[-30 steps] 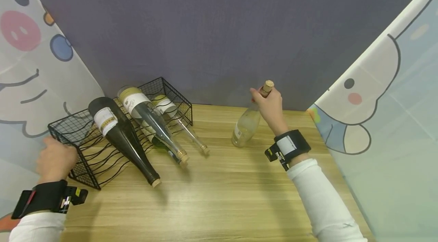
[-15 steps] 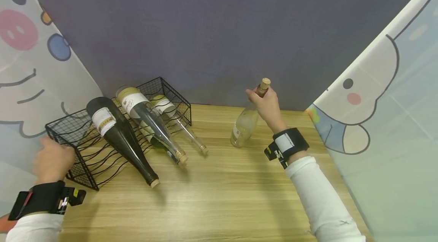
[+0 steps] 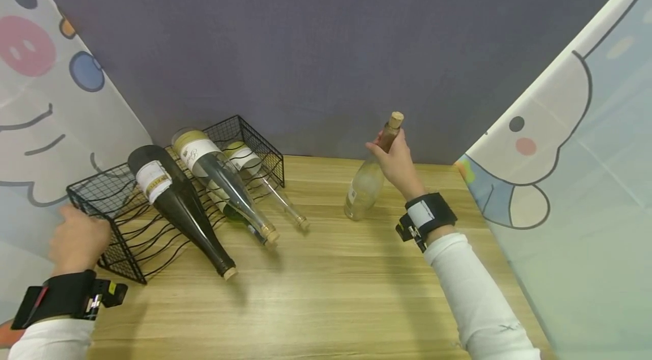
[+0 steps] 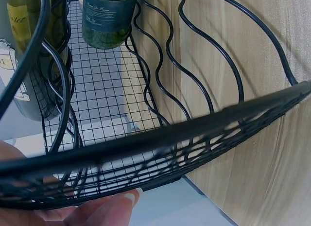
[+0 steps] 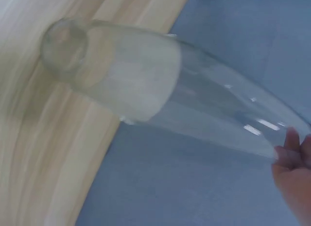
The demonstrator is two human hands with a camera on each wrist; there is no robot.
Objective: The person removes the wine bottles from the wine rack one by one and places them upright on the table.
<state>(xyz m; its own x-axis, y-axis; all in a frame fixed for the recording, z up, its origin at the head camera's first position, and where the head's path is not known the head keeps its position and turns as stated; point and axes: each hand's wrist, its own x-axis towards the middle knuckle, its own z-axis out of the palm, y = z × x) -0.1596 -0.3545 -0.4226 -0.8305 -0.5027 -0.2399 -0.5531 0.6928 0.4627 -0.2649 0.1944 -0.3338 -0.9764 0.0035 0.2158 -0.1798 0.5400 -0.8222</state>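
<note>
In the head view, my right hand (image 3: 399, 163) grips a clear glass bottle (image 3: 365, 185) by its neck. A cork (image 3: 395, 119) sticks up above the fingers, and the bottle leans with its base toward the lower left. The right wrist view shows its pale label (image 5: 141, 73) and round base over the wood. My left hand (image 3: 81, 239) holds the near left end of a black wire rack (image 3: 122, 218); fingertips (image 4: 127, 199) curl at the mesh in the left wrist view. A dark bottle (image 3: 178, 207), a clear gold-labelled bottle (image 3: 224, 179) and others lie in the rack, corks toward me.
A slimmer clear bottle (image 3: 277, 193) lies at the rack's right end, and a green bottle (image 3: 233, 213) sits low between the others. Their necks stick out over the wooden table (image 3: 316, 292). A grey backdrop (image 3: 326, 54) stands behind, with printed cloth panels at both sides.
The right hand sits slightly lower on the bottle's neck, so more neck shows above the fingers. The head view has shifted a little. The left hand stays on the rack.
</note>
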